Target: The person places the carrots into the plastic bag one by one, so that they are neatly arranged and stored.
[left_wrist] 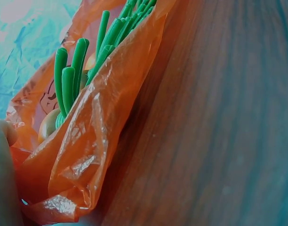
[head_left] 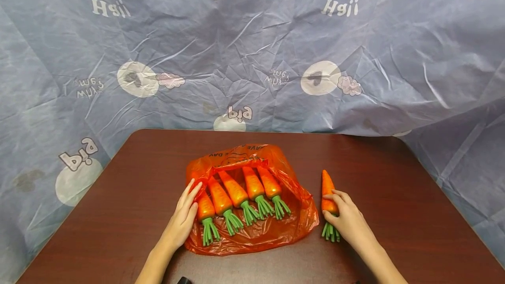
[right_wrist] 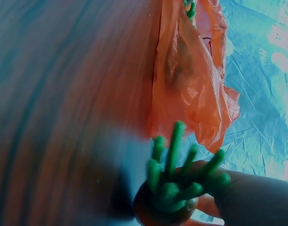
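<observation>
Several carrots (head_left: 234,189) with green tops lie side by side in an orange-red plastic bag (head_left: 260,239), its mouth facing me. My left hand (head_left: 182,220) rests at the bag's left edge, fingers mostly straight beside the leftmost carrot (head_left: 205,205). In the left wrist view, green stalks (left_wrist: 78,66) rise behind the bag's side (left_wrist: 80,155), close to that hand. To the right of the bag, my right hand (head_left: 349,217) grips a single carrot (head_left: 327,183) around its thick end, tip pointing away. Its green stalks (right_wrist: 174,174) face the right wrist camera.
Everything is on a dark brown wooden table (head_left: 118,214). A wrinkled blue-grey printed cloth (head_left: 221,56) hangs behind the table and along its sides. A small black object (head_left: 184,280) shows at the bottom edge of the head view.
</observation>
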`<control>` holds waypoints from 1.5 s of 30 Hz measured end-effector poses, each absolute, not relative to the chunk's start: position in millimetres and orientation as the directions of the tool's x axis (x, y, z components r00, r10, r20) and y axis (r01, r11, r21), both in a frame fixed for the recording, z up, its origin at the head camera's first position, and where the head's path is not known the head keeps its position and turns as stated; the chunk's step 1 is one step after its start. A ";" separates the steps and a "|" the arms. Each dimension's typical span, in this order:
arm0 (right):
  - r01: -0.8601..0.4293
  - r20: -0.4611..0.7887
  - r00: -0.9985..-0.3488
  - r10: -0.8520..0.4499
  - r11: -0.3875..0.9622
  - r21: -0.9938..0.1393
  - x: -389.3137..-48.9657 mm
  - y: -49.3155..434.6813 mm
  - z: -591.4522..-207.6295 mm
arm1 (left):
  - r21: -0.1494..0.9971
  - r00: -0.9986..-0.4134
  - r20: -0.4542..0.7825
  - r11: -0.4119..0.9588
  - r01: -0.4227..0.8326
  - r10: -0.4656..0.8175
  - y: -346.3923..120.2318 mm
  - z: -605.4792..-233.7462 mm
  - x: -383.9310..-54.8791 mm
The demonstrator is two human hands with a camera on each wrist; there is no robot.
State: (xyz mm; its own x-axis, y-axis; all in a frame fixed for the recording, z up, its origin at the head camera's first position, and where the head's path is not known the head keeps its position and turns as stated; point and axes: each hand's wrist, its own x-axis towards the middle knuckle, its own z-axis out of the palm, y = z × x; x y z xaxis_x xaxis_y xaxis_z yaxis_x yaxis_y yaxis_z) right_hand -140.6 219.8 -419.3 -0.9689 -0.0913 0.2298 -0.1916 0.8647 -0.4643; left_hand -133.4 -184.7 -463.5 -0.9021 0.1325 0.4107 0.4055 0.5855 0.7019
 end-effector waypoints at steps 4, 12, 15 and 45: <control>-0.169 0.218 -0.974 -0.070 0.863 -0.477 -139.2 220.0 -412.5 | 0.703 -0.900 0.415 0.581 0.410 0.133 -184.0 -463.4 -133.9; -0.179 0.277 -0.960 -0.038 0.846 -0.502 -130.2 217.3 -393.4 | 0.703 -0.902 0.410 0.584 0.405 0.132 -184.2 -464.2 -133.3; -0.197 0.315 -0.948 -0.032 0.839 -0.508 -125.4 214.4 -386.0 | 0.697 -0.898 0.420 0.585 0.414 0.135 -184.4 -464.4 -133.4; -0.614 0.521 -0.763 -0.383 0.682 -0.397 -71.8 131.6 -364.3 | 0.699 -0.897 0.421 0.583 0.414 0.133 -185.9 -464.4 -134.7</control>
